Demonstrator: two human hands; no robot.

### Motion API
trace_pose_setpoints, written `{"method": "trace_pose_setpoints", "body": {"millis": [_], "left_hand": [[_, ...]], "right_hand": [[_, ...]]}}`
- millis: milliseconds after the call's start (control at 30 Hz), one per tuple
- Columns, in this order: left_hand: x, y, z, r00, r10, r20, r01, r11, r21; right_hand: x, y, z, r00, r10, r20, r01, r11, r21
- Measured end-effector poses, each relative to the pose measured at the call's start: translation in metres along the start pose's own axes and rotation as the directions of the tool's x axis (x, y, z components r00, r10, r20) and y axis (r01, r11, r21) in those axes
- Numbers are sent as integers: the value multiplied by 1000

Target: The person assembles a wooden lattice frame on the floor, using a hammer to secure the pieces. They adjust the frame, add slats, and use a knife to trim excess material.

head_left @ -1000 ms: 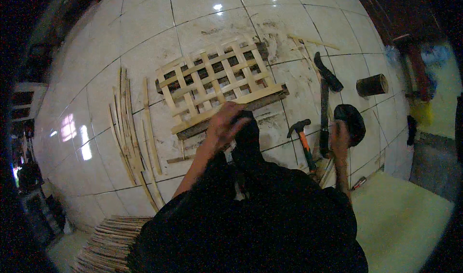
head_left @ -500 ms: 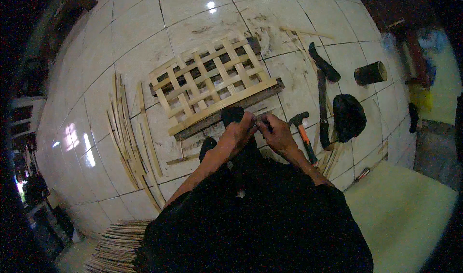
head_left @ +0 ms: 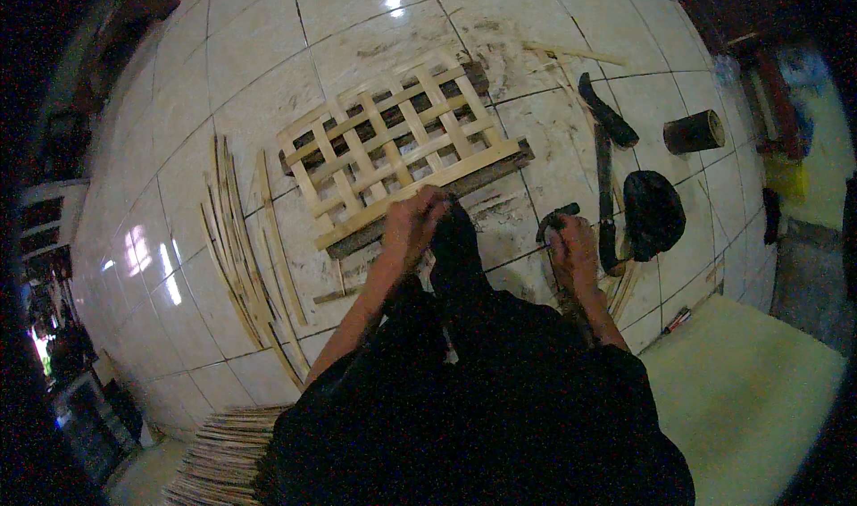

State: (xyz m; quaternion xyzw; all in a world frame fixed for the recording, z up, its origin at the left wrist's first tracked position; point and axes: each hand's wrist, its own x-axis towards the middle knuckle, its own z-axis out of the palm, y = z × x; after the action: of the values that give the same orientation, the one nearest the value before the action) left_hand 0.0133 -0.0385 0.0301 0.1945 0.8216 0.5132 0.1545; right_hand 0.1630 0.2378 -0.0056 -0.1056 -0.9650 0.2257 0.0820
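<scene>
A woven lattice of pale bamboo strips (head_left: 393, 151) lies on dark wooden bars (head_left: 482, 168) on the floor. My left hand (head_left: 414, 224) is at the lattice's near edge strip, fingers pinched together. Whatever is between those fingertips is too small to make out. Off to the right, my right hand (head_left: 574, 249) is closed around a hammer close to its head. The dark hammer head (head_left: 559, 219) shows past my fingers, while my hand covers most of the handle.
Loose bamboo strips (head_left: 234, 247) lie left of the lattice. Right of the hammer are a curved dark-sheathed tool (head_left: 609, 117), a black rounded bundle (head_left: 653, 216) and a dark cylinder (head_left: 693, 133). A bundle of thin sticks (head_left: 223, 452) sits at lower left; a pale green board (head_left: 741, 399) at lower right.
My hands were together in front of the lattice. The left has moved slightly left and up to its near edge; the right has moved right and taken hold of the hammer.
</scene>
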Motion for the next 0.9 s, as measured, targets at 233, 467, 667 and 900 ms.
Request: {"method": "trace_pose_setpoints", "body": {"millis": [233,467,667,900], "left_hand": [[19,-20,-1,964,81,-254,-79,997,17],[23,-37,11,970,37,-238,-44,999,-24],[30,-40,18,942,184,-280,-161,981,104],[33,-49,23,947,176,-269,-146,981,129]], "right_hand": [[-40,40,0,948,238,210,-214,968,-131],[-42,9,-9,911,379,159,-398,912,104],[0,-66,-43,856,397,331,-507,767,393],[26,-89,-17,922,119,369,-271,879,393]]}}
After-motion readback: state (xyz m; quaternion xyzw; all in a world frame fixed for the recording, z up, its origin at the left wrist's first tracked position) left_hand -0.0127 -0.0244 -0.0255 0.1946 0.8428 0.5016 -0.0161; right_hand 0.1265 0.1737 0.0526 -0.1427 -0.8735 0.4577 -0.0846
